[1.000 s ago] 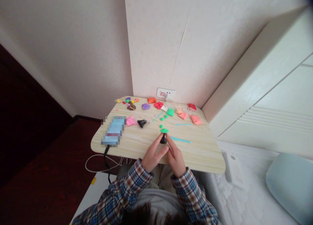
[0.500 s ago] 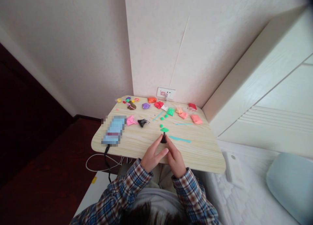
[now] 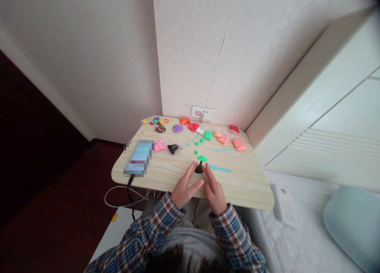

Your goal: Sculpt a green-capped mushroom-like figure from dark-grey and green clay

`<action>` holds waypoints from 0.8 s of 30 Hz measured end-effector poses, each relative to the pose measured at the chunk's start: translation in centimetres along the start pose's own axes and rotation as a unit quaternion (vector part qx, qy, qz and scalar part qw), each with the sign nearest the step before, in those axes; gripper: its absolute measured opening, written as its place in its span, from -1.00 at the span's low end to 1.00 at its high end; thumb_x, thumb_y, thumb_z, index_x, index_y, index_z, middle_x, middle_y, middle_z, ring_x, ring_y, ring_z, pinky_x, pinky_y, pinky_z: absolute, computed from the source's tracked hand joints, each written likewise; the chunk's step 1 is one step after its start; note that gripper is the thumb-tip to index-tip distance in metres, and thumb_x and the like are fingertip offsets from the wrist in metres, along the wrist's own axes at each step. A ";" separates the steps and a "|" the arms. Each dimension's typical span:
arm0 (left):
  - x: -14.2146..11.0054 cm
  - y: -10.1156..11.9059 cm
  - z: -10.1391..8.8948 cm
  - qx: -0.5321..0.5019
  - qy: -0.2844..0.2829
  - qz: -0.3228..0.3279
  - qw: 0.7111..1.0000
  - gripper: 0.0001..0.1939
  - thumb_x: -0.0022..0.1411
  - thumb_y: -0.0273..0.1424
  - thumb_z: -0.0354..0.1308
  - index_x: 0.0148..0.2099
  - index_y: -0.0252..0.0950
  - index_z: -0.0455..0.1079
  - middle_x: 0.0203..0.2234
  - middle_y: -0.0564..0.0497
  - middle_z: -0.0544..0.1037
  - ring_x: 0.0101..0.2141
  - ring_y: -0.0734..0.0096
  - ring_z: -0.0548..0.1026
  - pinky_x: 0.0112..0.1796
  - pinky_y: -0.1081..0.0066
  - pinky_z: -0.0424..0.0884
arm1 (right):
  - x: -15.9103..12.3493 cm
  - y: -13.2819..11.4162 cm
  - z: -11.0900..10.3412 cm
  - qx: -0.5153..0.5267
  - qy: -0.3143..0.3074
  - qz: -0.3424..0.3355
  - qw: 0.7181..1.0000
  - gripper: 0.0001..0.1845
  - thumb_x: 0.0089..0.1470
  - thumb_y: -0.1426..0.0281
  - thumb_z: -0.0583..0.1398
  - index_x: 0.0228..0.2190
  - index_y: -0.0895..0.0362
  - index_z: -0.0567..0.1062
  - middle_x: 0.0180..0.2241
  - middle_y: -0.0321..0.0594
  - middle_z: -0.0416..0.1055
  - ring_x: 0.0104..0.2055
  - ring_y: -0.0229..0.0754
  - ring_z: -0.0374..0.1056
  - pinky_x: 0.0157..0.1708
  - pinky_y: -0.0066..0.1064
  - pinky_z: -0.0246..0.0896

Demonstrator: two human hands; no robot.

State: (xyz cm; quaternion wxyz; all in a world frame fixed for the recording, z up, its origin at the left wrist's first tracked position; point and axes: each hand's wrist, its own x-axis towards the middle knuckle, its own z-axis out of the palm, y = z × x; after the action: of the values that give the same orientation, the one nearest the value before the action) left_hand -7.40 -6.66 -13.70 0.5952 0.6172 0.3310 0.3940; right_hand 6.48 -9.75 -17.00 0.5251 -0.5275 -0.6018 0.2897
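Cap (image 3: 202, 158), green, may topple if left hand (image 3: 184, 190) or right hand (image 3: 214, 193), grip spread on both, knocks its thin black stand (image 3: 199, 169); contact unclear.

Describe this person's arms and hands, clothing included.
The left hand and right hand are bare, without gloves. The left sleeve and right sleeve are long and plaid, mixing blue, brown and white, with cuffs around the wrists.

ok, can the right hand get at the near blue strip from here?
Probably yes: the near blue strip lies on the table just past the right hand, with nothing seen on top. The black base stands to the hand's left, out of the way.
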 end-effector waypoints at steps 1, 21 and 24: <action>0.0 0.0 0.0 -0.001 0.000 -0.002 1.000 -0.25 0.19 -0.20 0.11 0.32 -0.29 -0.09 0.27 -0.18 0.05 0.26 0.15 0.03 0.25 0.08 -0.04 | 0.0 0.0 -0.1 0.001 0.000 0.003 1.000 -0.30 0.06 0.55 -0.03 0.24 0.04 0.02 0.20 -0.20 0.17 0.24 -0.17 0.08 0.24 -0.05 -0.05; -0.4 1.1 0.5 0.007 0.002 0.028 1.000 -0.28 0.21 -0.22 0.09 0.32 -0.28 -0.08 0.27 -0.16 0.06 0.25 0.14 0.05 0.24 0.13 0.00 | 0.1 -1.8 0.0 0.066 0.020 0.015 0.998 -0.41 0.14 0.38 0.02 0.21 0.03 0.11 0.19 -0.14 0.19 0.24 -0.12 0.10 0.24 -0.03 -0.11; -0.4 1.3 0.4 -0.001 0.011 0.033 0.999 -0.28 0.21 -0.23 0.09 0.33 -0.27 -0.09 0.27 -0.15 0.06 0.26 0.15 0.04 0.24 0.13 -0.01 | 0.1 -1.9 -0.2 0.058 0.027 0.014 0.998 -0.41 0.16 0.36 0.01 0.22 0.02 0.09 0.19 -0.14 0.20 0.24 -0.12 0.09 0.25 -0.02 -0.13</action>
State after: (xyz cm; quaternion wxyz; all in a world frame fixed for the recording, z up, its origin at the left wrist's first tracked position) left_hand -7.34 -7.27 -12.44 0.5789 0.6229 0.3161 0.4207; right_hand 6.07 -10.23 -15.15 0.5672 -0.5119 -0.5621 0.3168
